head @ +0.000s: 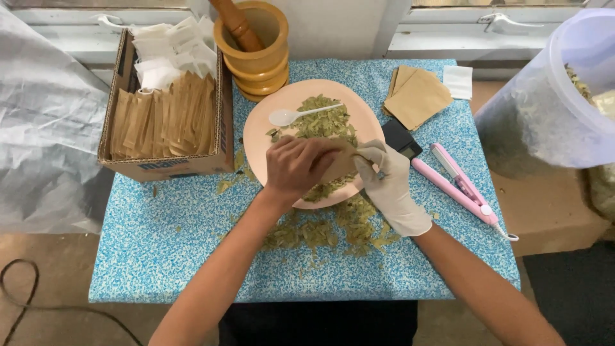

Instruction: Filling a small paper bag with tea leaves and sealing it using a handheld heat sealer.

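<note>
A plate sits at the middle of the table, with a heap of dried leaves on it and a spoon lying on the heap. Behind the plate stands a mortar with a pestle in it. Left of the plate is a cardboard box with paper sachets standing in it. Right of the plate lie loose envelopes, and nearer (towards the person) a small scale and a heat sealer. The left hand and the right hand meet over the plate's near rim on a sachet. Spilled leaves lie before the plate. A plastic tub stands off the table's right edge.
</note>
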